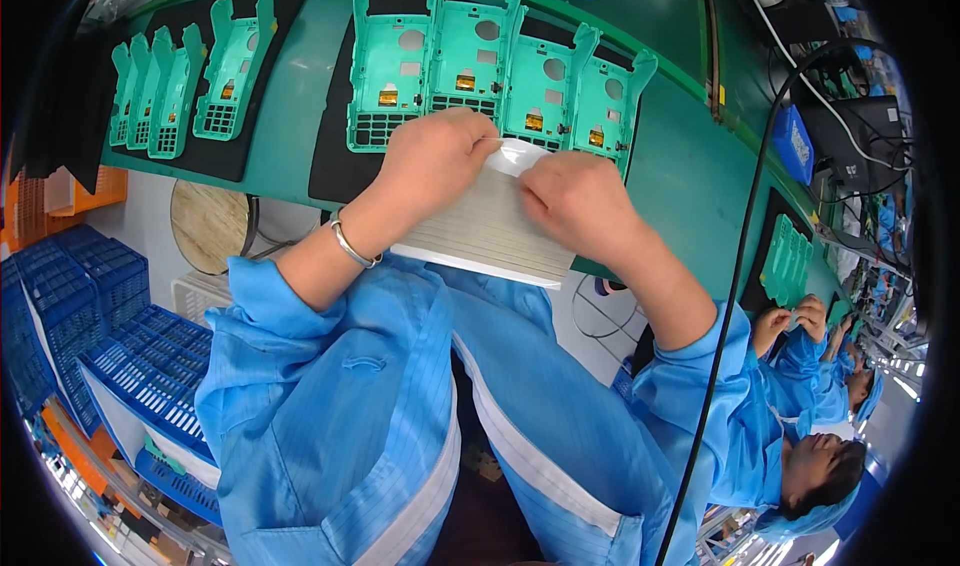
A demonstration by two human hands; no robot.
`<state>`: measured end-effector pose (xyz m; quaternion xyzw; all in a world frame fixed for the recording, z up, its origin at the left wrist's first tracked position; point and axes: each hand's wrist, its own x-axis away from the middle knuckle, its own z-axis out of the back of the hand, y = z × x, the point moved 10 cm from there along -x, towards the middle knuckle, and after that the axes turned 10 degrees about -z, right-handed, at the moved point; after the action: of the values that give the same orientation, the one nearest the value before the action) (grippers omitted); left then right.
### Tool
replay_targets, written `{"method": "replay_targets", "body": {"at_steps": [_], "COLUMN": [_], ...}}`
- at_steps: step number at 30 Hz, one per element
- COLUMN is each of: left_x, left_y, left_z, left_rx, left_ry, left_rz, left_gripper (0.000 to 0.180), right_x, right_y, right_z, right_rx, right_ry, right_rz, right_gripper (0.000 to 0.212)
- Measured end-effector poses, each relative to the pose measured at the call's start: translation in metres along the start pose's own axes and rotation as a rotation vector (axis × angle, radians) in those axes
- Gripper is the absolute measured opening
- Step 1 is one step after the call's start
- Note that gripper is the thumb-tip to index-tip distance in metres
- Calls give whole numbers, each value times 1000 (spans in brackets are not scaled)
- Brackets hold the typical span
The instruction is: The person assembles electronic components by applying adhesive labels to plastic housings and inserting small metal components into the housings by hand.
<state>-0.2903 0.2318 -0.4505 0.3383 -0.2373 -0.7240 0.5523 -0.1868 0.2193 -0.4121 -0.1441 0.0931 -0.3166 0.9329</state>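
Observation:
Between my hands is a pale, finely lined sheet (480, 228), lying tilted over the table's near edge. Its far end curls up white and glossy. My left hand (435, 163) is closed, with thumb and forefinger pinched at that curled end; whether a thin strip is between them is too small to tell. My right hand (582, 201) is closed over the sheet's right edge, fingers curled inward. Just beyond, several green plastic housings (462, 56) stand side by side on a black mat (332, 161), each with a grid of key openings and a small amber patch.
More green housings (232, 66) rest on another black mat (262, 116) at the far left. Blue crates (150, 366) and a round stool (210, 226) are below left. A black cable (735, 276) hangs down the right side. Co-workers in blue (760, 446) sit at right.

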Motion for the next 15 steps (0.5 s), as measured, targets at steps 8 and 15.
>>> {"method": "replay_targets", "body": {"at_steps": [8,15], "left_x": [0,0], "left_y": [0,2], "left_z": [2,1], "left_rx": [6,2], "left_ry": [-26,9], "left_rz": [-23,-69], "left_gripper": [12,12], "right_x": [-37,-54], "right_y": [97,106], "right_z": [26,14], "right_rx": [-106,16], "right_ry": [-6,-100], "right_rz": [-434,-387], "right_gripper": [11,13]}}
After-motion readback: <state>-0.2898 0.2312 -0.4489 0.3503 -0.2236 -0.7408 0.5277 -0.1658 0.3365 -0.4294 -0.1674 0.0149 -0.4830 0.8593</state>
